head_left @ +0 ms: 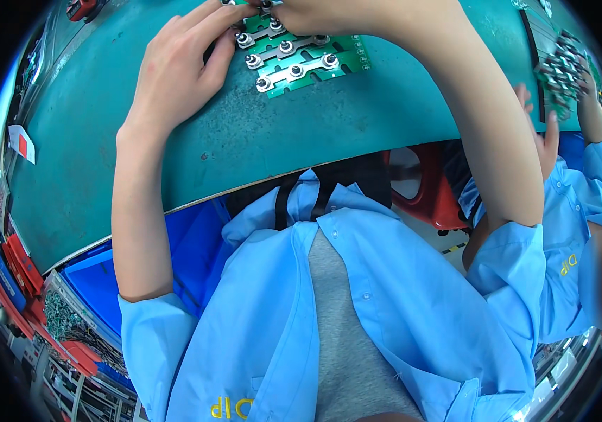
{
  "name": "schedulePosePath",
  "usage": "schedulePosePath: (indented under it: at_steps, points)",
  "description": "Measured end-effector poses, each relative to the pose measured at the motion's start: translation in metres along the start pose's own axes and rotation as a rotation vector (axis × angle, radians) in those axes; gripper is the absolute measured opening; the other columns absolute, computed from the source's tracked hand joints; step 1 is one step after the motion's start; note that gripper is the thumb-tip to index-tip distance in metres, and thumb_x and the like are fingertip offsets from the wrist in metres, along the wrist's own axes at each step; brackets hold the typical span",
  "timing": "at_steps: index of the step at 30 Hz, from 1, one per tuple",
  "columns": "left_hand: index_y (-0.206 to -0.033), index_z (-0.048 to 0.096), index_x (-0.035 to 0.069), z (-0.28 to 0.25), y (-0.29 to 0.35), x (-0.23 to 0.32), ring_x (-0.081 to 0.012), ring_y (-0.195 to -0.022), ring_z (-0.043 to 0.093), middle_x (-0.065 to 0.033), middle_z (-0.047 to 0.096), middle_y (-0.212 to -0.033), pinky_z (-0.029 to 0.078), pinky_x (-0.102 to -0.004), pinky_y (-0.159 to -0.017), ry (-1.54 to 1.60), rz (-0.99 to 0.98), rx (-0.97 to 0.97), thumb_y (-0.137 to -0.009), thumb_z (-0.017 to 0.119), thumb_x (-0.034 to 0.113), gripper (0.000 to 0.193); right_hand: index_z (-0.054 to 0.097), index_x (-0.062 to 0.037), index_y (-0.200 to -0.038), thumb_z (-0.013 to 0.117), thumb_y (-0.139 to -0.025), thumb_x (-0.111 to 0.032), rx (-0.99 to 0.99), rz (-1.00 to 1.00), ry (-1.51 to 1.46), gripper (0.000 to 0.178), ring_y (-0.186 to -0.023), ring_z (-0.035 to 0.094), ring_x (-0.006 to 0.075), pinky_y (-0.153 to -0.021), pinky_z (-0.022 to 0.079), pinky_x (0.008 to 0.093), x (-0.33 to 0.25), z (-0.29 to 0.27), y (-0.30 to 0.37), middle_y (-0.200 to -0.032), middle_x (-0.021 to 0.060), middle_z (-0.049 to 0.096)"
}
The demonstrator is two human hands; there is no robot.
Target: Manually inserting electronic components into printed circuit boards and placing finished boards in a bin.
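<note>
A green circuit board (349, 62) lies at the top edge of the view, its upper part cut off and covered by my hands. Rows of round metal parts with black shafts (296, 70) stand on it, joined by flat metal strips (270, 55). My left hand (182, 65) reaches over the board's upper left corner, fingers bent together at the small parts there. My right hand (315, 15) comes across from the right, and its closed fingers meet the left fingertips at the topmost row. What the fingertips hold is too small and hidden to make out.
The boards sit on a green work mat (75, 133). At the right a co-worker's hand (544, 137) is by a board crowded with parts (562, 74). A red stool (427, 186) and blue bins (97, 281) are under the table edge. A red object (81, 8) lies far left.
</note>
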State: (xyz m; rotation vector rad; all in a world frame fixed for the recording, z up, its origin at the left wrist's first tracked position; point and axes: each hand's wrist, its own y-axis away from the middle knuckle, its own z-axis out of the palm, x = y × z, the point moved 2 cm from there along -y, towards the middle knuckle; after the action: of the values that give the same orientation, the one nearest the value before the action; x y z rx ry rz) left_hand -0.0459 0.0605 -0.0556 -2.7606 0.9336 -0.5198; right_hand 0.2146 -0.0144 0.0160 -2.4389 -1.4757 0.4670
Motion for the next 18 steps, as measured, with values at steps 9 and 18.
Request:
schedulePosePath:
  at_steps: [9, 18]
  points:
    - [-0.127, 0.076, 0.007, 0.001, -0.015, 0.009, -0.0203, -0.09, 0.066, -0.0052, 0.073, -0.119, 0.053, -0.0281, -0.079, 0.094, 0.037, 0.047, -0.098, 0.062, 0.003, 0.032, 0.078, -0.0041, -0.087, 0.066, -0.084, -0.005, 0.002, 0.04, -0.015, 0.012, -0.084, 0.059, 0.027, -0.096, 0.042, 0.0455, 0.078, -0.009, 0.061, -0.088, 0.0103, 0.066]
    - [-0.126, 0.075, 0.01, -0.004, -0.023, 0.025, -0.0197, -0.085, 0.065, -0.0042, 0.073, -0.11, 0.052, -0.0284, -0.078, -0.013, 0.119, 0.101, -0.095, 0.063, 0.003, 0.034, 0.078, -0.0053, -0.09, 0.066, -0.087, -0.006, -0.004, 0.052, -0.019, 0.013, -0.082, 0.06, 0.0251, -0.095, 0.043, 0.0452, 0.135, -0.029, 0.104, -0.088, 0.0084, 0.067]
